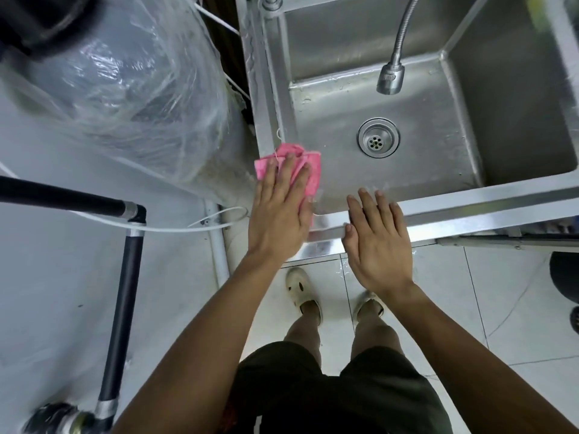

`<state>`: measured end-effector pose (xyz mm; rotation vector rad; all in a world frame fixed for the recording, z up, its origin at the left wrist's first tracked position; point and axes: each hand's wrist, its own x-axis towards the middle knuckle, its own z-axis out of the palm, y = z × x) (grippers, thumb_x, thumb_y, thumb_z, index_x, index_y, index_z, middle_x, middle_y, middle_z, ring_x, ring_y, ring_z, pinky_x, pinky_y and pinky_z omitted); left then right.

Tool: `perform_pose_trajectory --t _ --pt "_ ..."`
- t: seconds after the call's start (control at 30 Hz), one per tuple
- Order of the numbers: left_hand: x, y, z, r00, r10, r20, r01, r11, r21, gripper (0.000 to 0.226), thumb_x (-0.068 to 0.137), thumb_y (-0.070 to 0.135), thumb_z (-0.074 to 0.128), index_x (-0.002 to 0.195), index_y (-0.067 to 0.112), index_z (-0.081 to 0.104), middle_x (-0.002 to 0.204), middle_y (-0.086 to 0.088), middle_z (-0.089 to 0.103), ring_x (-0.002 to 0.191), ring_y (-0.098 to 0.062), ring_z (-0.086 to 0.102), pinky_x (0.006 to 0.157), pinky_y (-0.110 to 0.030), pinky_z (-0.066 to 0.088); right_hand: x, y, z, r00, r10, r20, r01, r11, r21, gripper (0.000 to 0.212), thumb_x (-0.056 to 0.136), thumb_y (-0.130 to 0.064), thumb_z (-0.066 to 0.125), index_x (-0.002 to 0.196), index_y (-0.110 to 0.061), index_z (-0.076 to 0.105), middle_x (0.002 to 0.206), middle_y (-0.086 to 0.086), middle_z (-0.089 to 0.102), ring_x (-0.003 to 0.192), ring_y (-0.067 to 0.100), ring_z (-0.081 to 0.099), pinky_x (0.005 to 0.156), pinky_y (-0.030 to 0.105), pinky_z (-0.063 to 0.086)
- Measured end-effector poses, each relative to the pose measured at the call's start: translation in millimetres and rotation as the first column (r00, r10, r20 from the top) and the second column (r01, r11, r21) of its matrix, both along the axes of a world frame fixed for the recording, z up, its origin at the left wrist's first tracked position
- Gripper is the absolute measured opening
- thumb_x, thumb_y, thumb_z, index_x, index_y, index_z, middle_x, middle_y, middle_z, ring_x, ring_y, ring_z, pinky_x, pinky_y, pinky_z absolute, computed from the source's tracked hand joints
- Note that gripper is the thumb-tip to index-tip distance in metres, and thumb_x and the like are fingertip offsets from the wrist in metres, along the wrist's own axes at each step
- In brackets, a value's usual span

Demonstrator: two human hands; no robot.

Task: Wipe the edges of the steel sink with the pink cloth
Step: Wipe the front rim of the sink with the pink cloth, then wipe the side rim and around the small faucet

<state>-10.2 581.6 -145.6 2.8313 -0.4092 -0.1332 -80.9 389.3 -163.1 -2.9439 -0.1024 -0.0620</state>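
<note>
Cloth (308,170) sits bunched on the sink's (470,202) near-left corner rim, pinned under the flat left hand (279,211), fingers straight, pressing not pinching. Looks soft, light and probably damp, so it should slide on wet steel; palm pressure on its middle suits. Right hand (377,245) flat, empty, over the front rim.

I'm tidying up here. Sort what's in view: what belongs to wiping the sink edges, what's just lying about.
For the job:
pink cloth, pressed flat under the left hand
sink, front edge
right hand, open over that edge

Just there:
faucet hose
drain
plastic wrap
black pipe
</note>
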Motion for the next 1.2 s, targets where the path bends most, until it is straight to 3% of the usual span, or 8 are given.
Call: perform_pose_trajectory --t 0.17,0.33,0.43,0.63,0.83,0.93,1.07,1.2 --pt "96 9 0 0.998 0.033 -0.05 -0.032 0.999 0.022 0.06 0.108 0.042 0.027 0.166 0.029 0.02 0.174 -0.011 -0.003 0.159 -0.042 -0.007 0.13 -0.055 0.0 2 12 0 0.999 -0.035 -0.009 0.035 0.999 -0.015 0.056 0.108 -0.03 0.028 0.157 -0.003 0.037 0.166 0.018 0.029 0.158 0.037 0.017 0.128 0.052 0.018" --pt "-2 4 1 0.999 0.042 -0.022 -0.044 0.996 -0.078 0.058 0.108 0.035 0.03 0.165 0.026 0.022 0.174 -0.014 0.003 0.16 -0.04 -0.005 0.128 -0.058 0.013 4 16 0 0.999 -0.047 -0.02 0.048 0.999 0.01 0.055 0.108 -0.031 0.028 0.154 -0.005 0.045 0.161 0.015 0.042 0.154 0.036 0.029 0.127 0.051 0.023" --pt "-57 1 2 0.998 0.047 -0.048 -0.051 0.995 -0.085 0.057 0.11 0.035 0.031 0.165 0.023 0.024 0.174 -0.014 0.003 0.16 -0.04 -0.006 0.13 -0.053 0.004 3 15 -1 0.999 -0.028 -0.021 0.028 1.0 0.003 0.056 0.109 -0.032 0.025 0.154 -0.004 0.044 0.161 0.016 0.041 0.155 0.036 0.028 0.127 0.05 0.022" --pt "76 7 2 0.999 0.028 -0.03 -0.029 0.999 -0.017 0.058 0.11 0.037 0.027 0.166 0.026 0.016 0.174 -0.013 0.001 0.16 -0.038 -0.005 0.13 -0.056 0.004 9 15 0 0.997 0.006 -0.082 -0.007 1.0 -0.004 0.056 0.109 -0.032 0.025 0.153 -0.004 0.045 0.161 0.016 0.042 0.153 0.037 0.033 0.127 0.05 0.024" --pt "132 13 2 0.999 -0.037 -0.003 0.037 0.999 0.02 0.058 0.109 0.037 0.026 0.165 0.022 0.024 0.174 -0.011 0.008 0.16 -0.04 0.001 0.131 -0.05 0.0 58 41 17 0.997 -0.028 -0.068 0.042 0.977 0.209 0.055 0.106 -0.031 0.033 0.15 -0.002 0.049 0.156 0.018 0.048 0.147 0.037 0.042 0.125 0.046 0.027" --pt "138 21 3 0.996 -0.089 -0.007 0.089 0.996 0.011 0.057 0.109 0.035 0.03 0.164 0.019 0.03 0.173 -0.012 0.011 0.159 -0.04 0.003 0.13 -0.046 -0.002 59 84 16 0.998 -0.016 -0.065 0.034 0.961 0.275 0.059 0.106 -0.03 0.034 0.156 0.0 0.036 0.163 0.02 0.037 0.152 0.037 0.032 0.126 0.048 0.026" --pt "162 30 5 0.98 -0.196 -0.023 0.197 0.98 0.024 0.057 0.11 0.037 0.031 0.164 0.02 0.027 0.174 -0.012 0.009 0.16 -0.039 0.001 0.128 -0.042 -0.006 51 106 -1 0.992 0.043 -0.121 -0.024 0.987 0.159 0.063 0.11 -0.038 0.021 0.162 -0.003 0.021 0.171 0.016 0.015 0.159 0.031 0.014 0.13 0.047 0.017" --pt "179 24 3 0.992 -0.125 -0.001 0.125 0.99 0.062 0.062 0.105 0.04 0.028 0.164 0.02 0.029 0.173 -0.013 0.013 0.159 -0.041 0.006 0.129 -0.048 0.0 51 99 -3 0.984 0.118 -0.132 -0.098 0.984 0.151 0.064 0.11 -0.04 0.017 0.164 -0.006 0.013 0.172 0.012 0.005 0.16 0.027 0.002 0.131 0.043 0.006"
